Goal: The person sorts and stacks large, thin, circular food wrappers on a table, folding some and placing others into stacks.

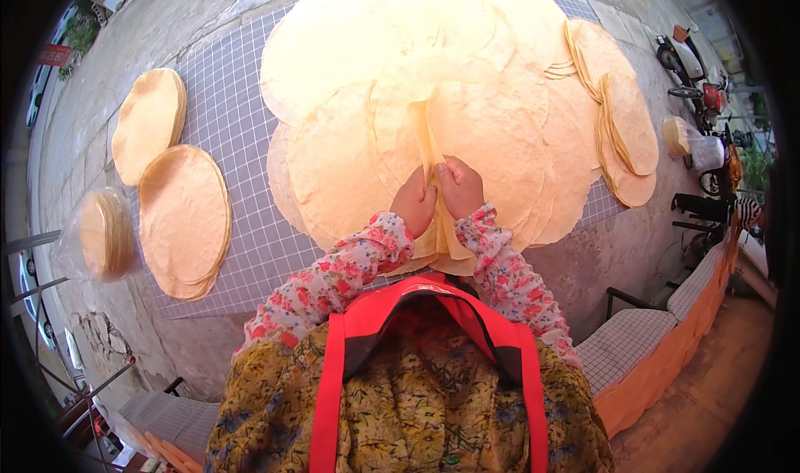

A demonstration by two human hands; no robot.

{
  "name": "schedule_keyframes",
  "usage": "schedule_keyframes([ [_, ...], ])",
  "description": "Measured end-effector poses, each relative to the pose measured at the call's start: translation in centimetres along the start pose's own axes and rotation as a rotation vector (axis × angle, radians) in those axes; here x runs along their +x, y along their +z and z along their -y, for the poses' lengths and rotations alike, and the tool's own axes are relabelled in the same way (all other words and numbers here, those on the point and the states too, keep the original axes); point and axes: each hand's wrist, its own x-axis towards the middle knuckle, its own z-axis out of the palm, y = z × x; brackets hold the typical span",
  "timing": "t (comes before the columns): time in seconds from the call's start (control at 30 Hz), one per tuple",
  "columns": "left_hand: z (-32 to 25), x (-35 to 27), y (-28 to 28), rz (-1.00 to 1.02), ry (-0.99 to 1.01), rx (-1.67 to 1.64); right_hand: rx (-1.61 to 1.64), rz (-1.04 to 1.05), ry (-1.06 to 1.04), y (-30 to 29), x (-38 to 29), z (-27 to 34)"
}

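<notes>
Before me spreads a broad, overlapping pile of large, thin, round flatbreads (337,154), pale yellow and brightly lit at the far side. A narrow upright fold of flatbread (423,129) rises from the middle of the pile and runs toward my body. My left hand (414,203) grips this fold from the left, thumb on top. Close beside it, my right hand (460,187) pinches the same fold from the right. The sheet's near end drapes down below my wrists, partly hidden by my hands and sleeves.
Beneath lies a grey checked cloth (237,98). Two neat flatbread stacks (184,217) sit at left, near a plastic-bagged stack (103,235). More folded flatbreads (631,123) lie at right, with another bagged stack (678,137) beyond. Checked-covered seats (631,348) and parked scooters (684,57) stand further right.
</notes>
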Motion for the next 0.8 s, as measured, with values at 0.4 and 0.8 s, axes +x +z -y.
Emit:
schedule_keyframes([
  [0.4,-1.0,-0.3,0.0,0.321,0.046,-0.293,0.054,-0.029,-0.007,-1.7,-2.5,1.4],
  [0.8,-3.2,11.3,-6.4,0.280,-0.444,-0.061,-0.042,-0.082,-0.124,2.5,-3.3,-0.8],
])
